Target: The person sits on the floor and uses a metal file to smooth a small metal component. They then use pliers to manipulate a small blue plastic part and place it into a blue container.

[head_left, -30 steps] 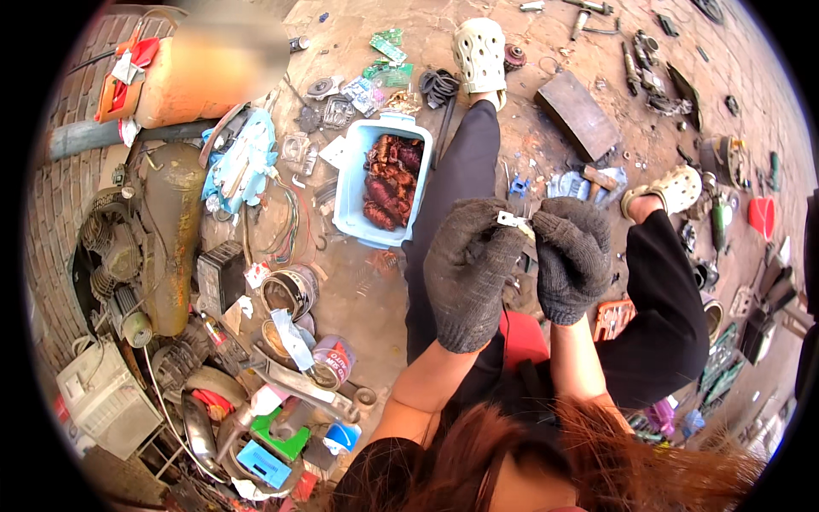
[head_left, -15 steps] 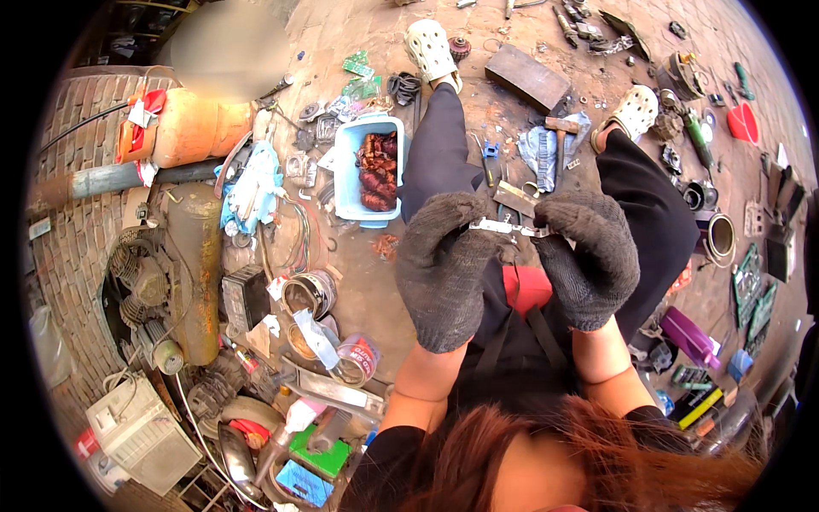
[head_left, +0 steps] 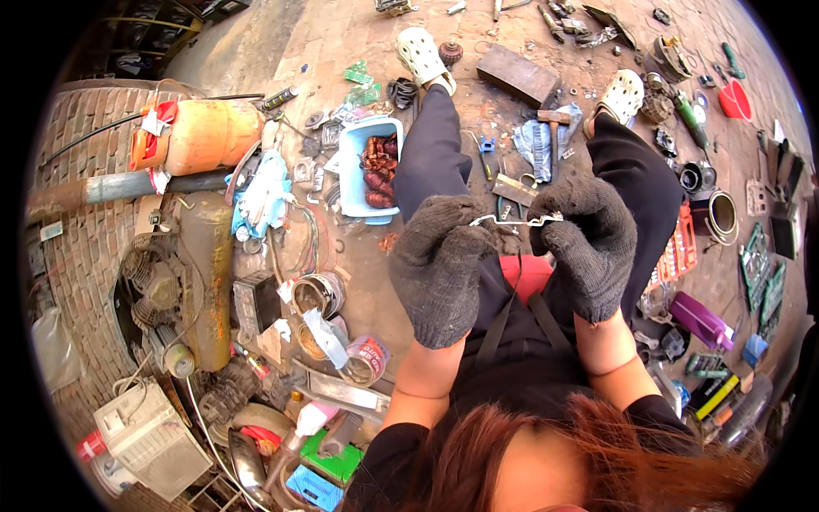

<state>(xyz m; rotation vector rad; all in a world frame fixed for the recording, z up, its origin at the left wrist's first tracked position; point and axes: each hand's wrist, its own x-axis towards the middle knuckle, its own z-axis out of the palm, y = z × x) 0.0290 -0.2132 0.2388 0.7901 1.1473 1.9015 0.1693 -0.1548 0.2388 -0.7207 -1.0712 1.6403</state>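
Observation:
A thin, silvery bent metal strip spans the gap between my two hands, in front of my lap. Both hands wear dark grey knitted gloves. My left hand pinches one end of the strip between thumb and fingers. The other end, which looks crumpled, is pinched in my right hand. On the ground just beyond lies a flat metal piece with a tool partly hidden beneath it. A hammer rests on a blue cloth between my legs.
Left of my leg stands a light-blue tub with copper-coloured coils. A metal block lies between my feet. Open cans, an orange gas cylinder and a rusty tank crowd the left. At right are a red scoop-like container and circuit boards.
The strip has turned in my hands: its broad face showed before, and now a thin edge with bent-up ends shows. My view has shifted slightly; both hands keep their grip.

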